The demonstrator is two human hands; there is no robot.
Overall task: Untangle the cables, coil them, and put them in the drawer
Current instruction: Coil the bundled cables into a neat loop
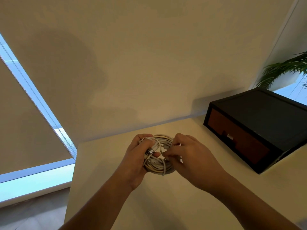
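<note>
Cable bundle (pixel 157 167) is held just above the table, between both hands. Left hand (pixel 135 156) has its fingers curled round the left side of the loops, plug ends by the thumb. Right hand (pixel 191 156) pinches a strand on the right side.

Risk: yanking that strand against the left clamp likely cinches a knot. Too loose a grip and the coil springs apart.

Drawer (pixel 235 138) looks closed, well off right, so one hand must free up.

White table (pixel 116 188), plain wall, blind (pixel 25 122) left, plant (pixel 285 68) far right.
</note>
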